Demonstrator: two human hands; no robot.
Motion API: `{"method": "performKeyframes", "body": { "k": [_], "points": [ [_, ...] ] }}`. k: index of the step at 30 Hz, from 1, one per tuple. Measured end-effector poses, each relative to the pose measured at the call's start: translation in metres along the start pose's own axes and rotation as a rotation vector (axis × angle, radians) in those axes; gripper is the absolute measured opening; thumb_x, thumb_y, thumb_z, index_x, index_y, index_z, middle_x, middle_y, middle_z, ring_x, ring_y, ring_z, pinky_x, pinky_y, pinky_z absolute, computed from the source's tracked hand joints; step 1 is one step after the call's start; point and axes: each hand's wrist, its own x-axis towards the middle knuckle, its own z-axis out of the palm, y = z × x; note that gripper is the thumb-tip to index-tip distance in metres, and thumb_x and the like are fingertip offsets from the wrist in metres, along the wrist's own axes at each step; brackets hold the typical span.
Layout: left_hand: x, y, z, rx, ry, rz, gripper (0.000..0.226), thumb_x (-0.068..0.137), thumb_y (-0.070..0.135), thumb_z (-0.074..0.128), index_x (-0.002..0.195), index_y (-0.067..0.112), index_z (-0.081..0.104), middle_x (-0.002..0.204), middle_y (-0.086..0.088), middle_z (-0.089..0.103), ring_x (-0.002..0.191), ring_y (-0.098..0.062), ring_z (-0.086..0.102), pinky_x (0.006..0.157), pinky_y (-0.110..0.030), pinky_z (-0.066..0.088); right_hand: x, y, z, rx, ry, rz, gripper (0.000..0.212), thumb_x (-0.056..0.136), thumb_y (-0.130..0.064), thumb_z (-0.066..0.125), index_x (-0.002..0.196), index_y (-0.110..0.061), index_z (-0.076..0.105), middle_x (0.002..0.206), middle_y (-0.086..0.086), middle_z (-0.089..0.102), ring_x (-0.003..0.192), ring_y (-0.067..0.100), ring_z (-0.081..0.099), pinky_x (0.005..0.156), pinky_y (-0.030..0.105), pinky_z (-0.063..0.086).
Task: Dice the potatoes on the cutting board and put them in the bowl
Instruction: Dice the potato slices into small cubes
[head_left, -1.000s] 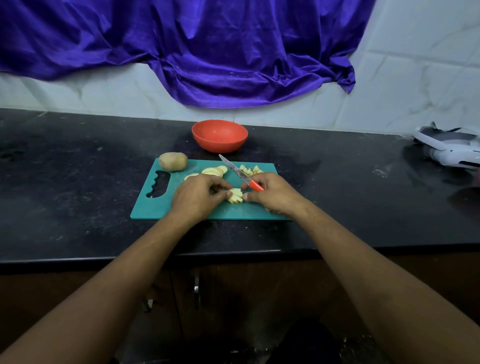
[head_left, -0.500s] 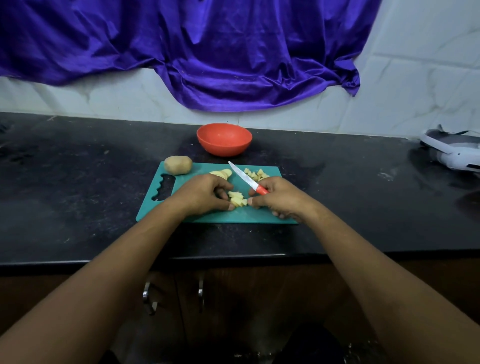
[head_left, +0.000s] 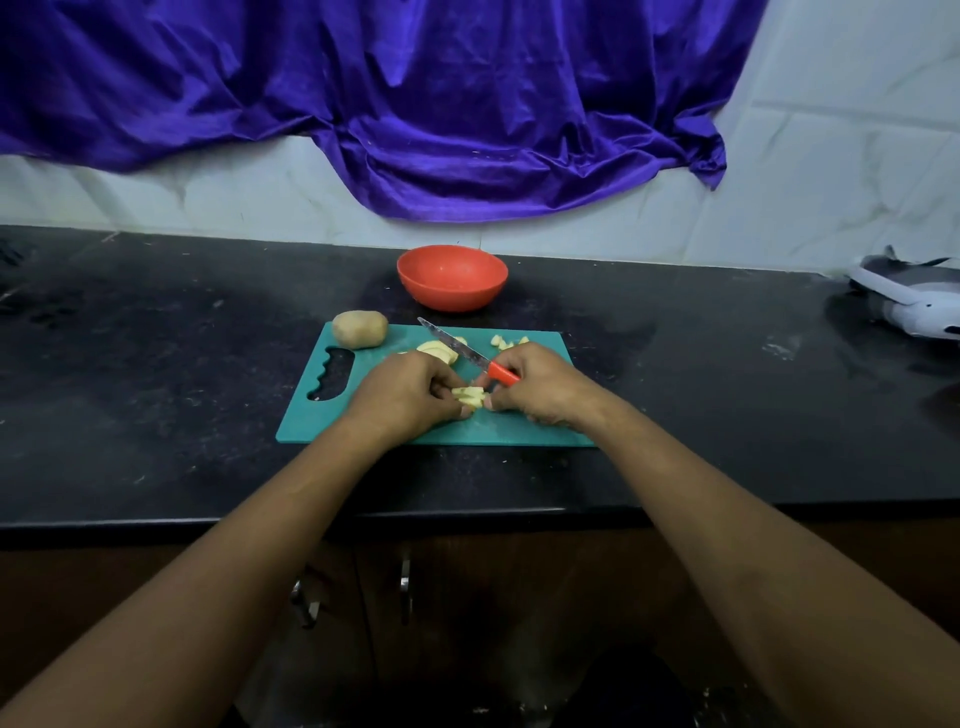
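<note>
Both hands have closed in, left hand (head_left: 410, 392) and right hand (head_left: 540, 387) squeezing cut potato sticks (head_left: 470, 397) together; right also grips the knife (head_left: 467, 353), blade up.

Teal cutting board (head_left: 524, 431) on a black, faintly speckled surface (head_left: 156, 395); orange-red bowl (head_left: 452, 278) behind it. Tan-brown whole potato (head_left: 360, 328), pale yellow slices (head_left: 439, 352) and cut pieces (head_left: 470, 399), silver knife blade (head_left: 452, 345) with a red-orange handle (head_left: 503, 373). Glossy violet-blue cloth (head_left: 415, 104) over white, grey-veined wall tiles (head_left: 831, 156); dark brown cabinet doors (head_left: 467, 597) below.
</note>
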Motion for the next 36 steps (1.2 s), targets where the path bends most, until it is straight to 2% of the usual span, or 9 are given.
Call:
{"method": "performKeyframes", "body": {
  "k": [4,9,13,15,18,20,24,28,36],
  "points": [
    [-0.003,0.003,0.005,0.06,0.066,-0.009,0.021,0.081,0.042,0.082,0.099,0.033,0.078,0.075,0.009,0.068,0.08,-0.012,0.064,0.062,-0.03,0.041,0.006,0.0,-0.003,-0.004,-0.026,-0.011,0.016,0.088,-0.008,0.079,0.098,-0.021,0.079,0.084,0.0,0.073,0.048,-0.006,0.053,0.047,0.014,0.04],
    [-0.002,0.0,-0.001,-0.002,0.004,-0.011,0.024,0.078,0.042,0.085,0.098,0.033,0.078,0.069,0.015,0.07,0.072,-0.002,0.064,0.072,-0.034,0.053,0.004,0.004,-0.003,0.062,0.018,-0.018,0.011,0.087,-0.013,0.081,0.095,-0.02,0.078,0.082,-0.009,0.073,0.063,0.001,0.06,0.057,0.021,0.045],
    [0.0,0.001,-0.003,-0.042,-0.035,-0.016,0.018,0.078,0.039,0.086,0.093,0.032,0.079,0.066,0.014,0.069,0.068,-0.005,0.064,0.075,-0.037,0.054,0.003,0.006,0.006,0.126,0.081,-0.016,0.003,0.089,-0.016,0.08,0.09,-0.017,0.079,0.077,-0.011,0.074,0.056,-0.007,0.059,0.057,0.017,0.045],
    [0.001,0.0,-0.003,-0.046,-0.032,-0.006,0.017,0.078,0.039,0.086,0.092,0.032,0.079,0.067,0.011,0.07,0.068,-0.007,0.064,0.075,-0.038,0.054,0.004,0.003,0.01,0.152,0.097,-0.01,0.005,0.087,-0.015,0.082,0.09,-0.017,0.079,0.083,-0.008,0.075,0.068,-0.002,0.064,0.067,0.023,0.052],
    [0.0,-0.001,-0.002,-0.038,-0.017,0.005,0.016,0.078,0.038,0.086,0.092,0.032,0.08,0.07,0.006,0.071,0.072,-0.011,0.066,0.076,-0.041,0.055,0.0,-0.001,0.009,0.162,0.092,0.017,0.006,0.089,-0.015,0.08,0.094,-0.014,0.078,0.065,-0.012,0.067,0.05,-0.003,0.056,0.049,0.016,0.043],
    [0.0,-0.002,-0.001,-0.045,-0.007,0.008,0.018,0.078,0.039,0.086,0.093,0.032,0.08,0.071,0.007,0.072,0.073,-0.01,0.067,0.077,-0.039,0.056,-0.004,-0.002,0.006,0.184,0.09,0.043,0.007,0.093,-0.02,0.076,0.097,-0.015,0.075,0.068,-0.006,0.07,0.041,0.001,0.05,0.039,0.019,0.036],
    [0.001,-0.003,0.002,-0.033,0.01,0.01,0.022,0.079,0.041,0.086,0.098,0.032,0.079,0.071,0.01,0.072,0.074,-0.007,0.067,0.075,-0.036,0.055,-0.011,0.001,-0.003,0.22,0.153,0.101,0.01,0.1,-0.019,0.062,0.097,-0.013,0.069,0.097,0.013,0.076,0.042,0.009,0.05,0.039,0.021,0.034],
    [0.003,-0.003,0.007,-0.011,0.033,0.003,0.026,0.079,0.044,0.085,0.102,0.034,0.078,0.068,0.016,0.07,0.076,-0.002,0.064,0.068,-0.03,0.048,-0.016,0.009,-0.005,0.127,0.242,0.12,0.006,0.097,-0.017,0.062,0.097,-0.016,0.068,0.084,0.013,0.071,0.039,0.008,0.052,0.041,0.023,0.038],
    [0.003,-0.006,0.009,-0.03,0.029,0.014,0.027,0.079,0.046,0.084,0.103,0.035,0.077,0.066,0.018,0.069,0.071,0.002,0.063,0.062,-0.027,0.041,-0.001,-0.001,0.017,0.206,0.207,0.249,0.006,0.093,-0.016,0.065,0.093,-0.011,0.069,0.065,0.007,0.062,0.037,0.009,0.047,0.038,0.022,0.035]
  ]
}}
